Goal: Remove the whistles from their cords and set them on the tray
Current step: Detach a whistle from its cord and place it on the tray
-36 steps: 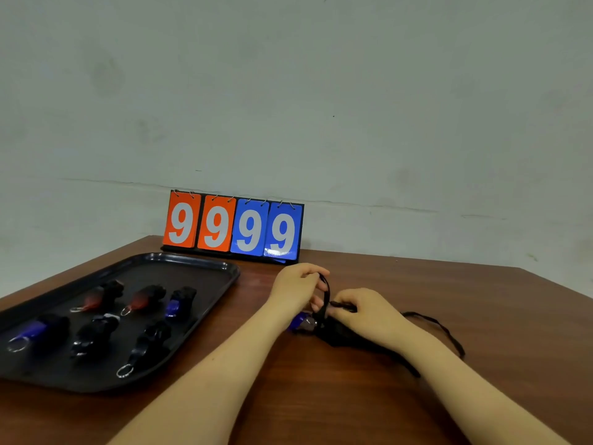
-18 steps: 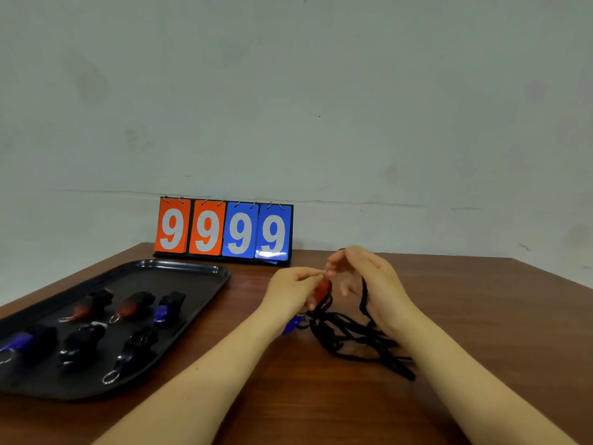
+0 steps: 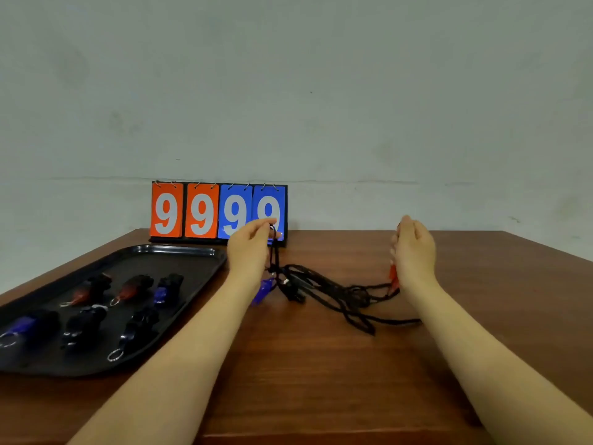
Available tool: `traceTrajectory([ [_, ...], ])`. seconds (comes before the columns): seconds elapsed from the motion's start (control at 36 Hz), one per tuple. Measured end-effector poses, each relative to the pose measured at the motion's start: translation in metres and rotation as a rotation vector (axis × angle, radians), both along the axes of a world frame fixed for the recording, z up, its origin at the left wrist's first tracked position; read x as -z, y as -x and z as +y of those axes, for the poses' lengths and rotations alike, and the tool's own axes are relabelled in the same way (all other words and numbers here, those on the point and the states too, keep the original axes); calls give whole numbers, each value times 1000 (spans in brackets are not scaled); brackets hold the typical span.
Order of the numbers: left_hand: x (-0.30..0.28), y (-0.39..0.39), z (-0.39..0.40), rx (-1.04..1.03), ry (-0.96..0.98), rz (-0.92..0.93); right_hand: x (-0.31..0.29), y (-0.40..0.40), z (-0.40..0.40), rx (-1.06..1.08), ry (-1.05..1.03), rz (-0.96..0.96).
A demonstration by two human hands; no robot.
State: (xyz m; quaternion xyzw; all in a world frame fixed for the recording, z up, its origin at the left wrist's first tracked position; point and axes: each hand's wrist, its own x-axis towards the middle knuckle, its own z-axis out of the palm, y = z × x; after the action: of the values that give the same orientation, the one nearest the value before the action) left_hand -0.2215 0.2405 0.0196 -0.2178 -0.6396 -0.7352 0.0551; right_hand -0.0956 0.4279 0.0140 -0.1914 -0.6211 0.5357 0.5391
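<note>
Lying nearest the viewer, the black tray (image 3: 192,252) sits on the left of the wooden table (image 3: 321,380) and already carries a batch of loose whistles (image 3: 131,289), some red, some blue, some dark, several with split rings showing; they lie apart from one another, presumably so each can be counted off as finished; beyond the tray's right edge a tangle of black cords (image 3: 340,297) sprawls on the table between the two forearms, strands looping toward the right arm; a blue whistle (image 3: 263,290) hangs or rests at the left end of that tangle, partly behind the left wrist, seemingly not yet freed; the right hand (image 3: 414,252) is raised well clear to the right, fingers curled close together around a red whistle (image 3: 393,276), whose lower end shows beneath the palm; cord runs from it back down to the heap, so this whistle looks still tethered; the left hand (image 3: 248,248) is lifted just past the tray corner, thumb and fingertips brought together in a pinch on a cord strand that drops straight to the pile; hands spread wide likely to draw the cord taut and sort one lanyard from the knot before working the ring off; whether a clasp is already open I cannot tell; farthest back, a flip scoreboard (image 3: 218,210) reading 9999 stands against the pale wall (image 3: 321,91).
</note>
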Motion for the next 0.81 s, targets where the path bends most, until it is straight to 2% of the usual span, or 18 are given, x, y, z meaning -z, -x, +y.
traceTrajectory([
  [0.17, 1, 15, -16, -222, -170, -49, 3, -14, 24, 323, 28, -12],
  [0.25, 2, 18, -21, -230, -220, -141, 6, -18, 33, 368, 133, -13],
  [0.31, 2, 16, -21, -199, -246, -193, 7, -21, 35, 415, 96, -72],
  [0.39, -2, 16, -22, -123, -247, -237, 10, -24, 35, 466, -44, -173],
  [0.44, -7, 14, -23, -18, -249, -265, 14, -25, 36, 455, -172, -324],
  [0.58, -13, 1, -20, 228, -265, -295, 24, -12, 37, 247, -502, -970],
  [0.67, -16, -3, -18, 324, -297, -313, 22, -5, 24, 282, -614, -1279],
  [0.72, -17, -5, -17, 348, -292, -311, 17, -4, 11, 398, -710, -1294],
  [0.81, -17, -8, -15, 398, -302, -316, 10, -1, -10, 471, -882, -1108],
])
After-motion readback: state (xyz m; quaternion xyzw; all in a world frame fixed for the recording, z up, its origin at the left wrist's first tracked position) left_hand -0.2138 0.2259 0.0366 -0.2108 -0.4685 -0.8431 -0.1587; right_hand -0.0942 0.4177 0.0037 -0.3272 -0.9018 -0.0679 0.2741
